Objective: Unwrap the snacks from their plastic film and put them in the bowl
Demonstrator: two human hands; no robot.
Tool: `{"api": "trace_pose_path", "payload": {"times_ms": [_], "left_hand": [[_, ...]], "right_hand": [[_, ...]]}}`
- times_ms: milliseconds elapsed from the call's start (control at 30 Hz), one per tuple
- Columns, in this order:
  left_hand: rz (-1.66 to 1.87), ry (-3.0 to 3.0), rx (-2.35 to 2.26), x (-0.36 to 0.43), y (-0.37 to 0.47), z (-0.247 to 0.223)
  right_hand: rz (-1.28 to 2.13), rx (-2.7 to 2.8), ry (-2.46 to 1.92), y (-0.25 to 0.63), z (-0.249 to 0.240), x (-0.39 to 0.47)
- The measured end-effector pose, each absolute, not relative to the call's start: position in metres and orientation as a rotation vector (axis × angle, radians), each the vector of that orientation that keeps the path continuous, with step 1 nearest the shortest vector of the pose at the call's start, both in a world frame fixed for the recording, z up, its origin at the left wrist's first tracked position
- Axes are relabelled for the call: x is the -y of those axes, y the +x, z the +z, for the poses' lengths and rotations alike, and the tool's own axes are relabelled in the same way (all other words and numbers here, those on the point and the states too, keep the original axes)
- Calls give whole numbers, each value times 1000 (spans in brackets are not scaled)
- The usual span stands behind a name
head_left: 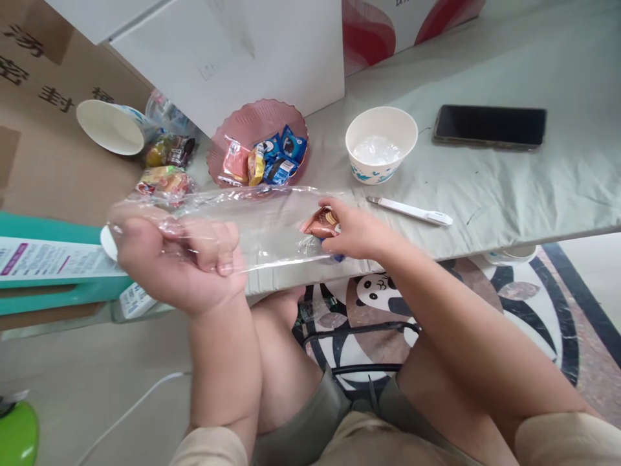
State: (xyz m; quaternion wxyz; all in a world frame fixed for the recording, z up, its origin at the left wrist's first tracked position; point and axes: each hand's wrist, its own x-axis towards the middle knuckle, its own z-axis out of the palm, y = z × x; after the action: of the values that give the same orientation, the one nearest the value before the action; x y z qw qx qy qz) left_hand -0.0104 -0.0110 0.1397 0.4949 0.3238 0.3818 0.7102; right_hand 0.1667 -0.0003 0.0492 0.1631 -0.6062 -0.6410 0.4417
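Observation:
A long clear plastic bag [272,226] is stretched sideways between my hands, above the table's front edge. My left hand [184,262] is closed in a fist round the bag's left end. At the other end my right hand [356,230] has its fingers curled round small wrapped snacks [324,223] at the bag's right end, brownish-orange with a bit of blue below. Behind the bag stands a pink scalloped plate [252,116] with several snack packets, some blue, one yellow, one pink.
A paper bowl [376,171] with clear plastic inside stands behind a white utility knife [412,210]. A phone [490,126] lies at right. A tipped paper bowl [111,126] and bagged snacks [167,184] are at left. White [233,58] and brown cardboard boxes [48,155] stand behind.

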Motion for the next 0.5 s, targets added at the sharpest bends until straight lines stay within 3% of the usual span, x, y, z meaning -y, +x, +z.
{"api": "trace_pose_path", "payload": {"times_ms": [233, 500], "left_hand": [[1885, 893, -807, -5, -34, 127], [1946, 696, -955, -9, -63, 136]], "right_hand": [[1666, 899, -1363, 172, 31, -9], [1612, 726, -1155, 176, 39, -11]]}}
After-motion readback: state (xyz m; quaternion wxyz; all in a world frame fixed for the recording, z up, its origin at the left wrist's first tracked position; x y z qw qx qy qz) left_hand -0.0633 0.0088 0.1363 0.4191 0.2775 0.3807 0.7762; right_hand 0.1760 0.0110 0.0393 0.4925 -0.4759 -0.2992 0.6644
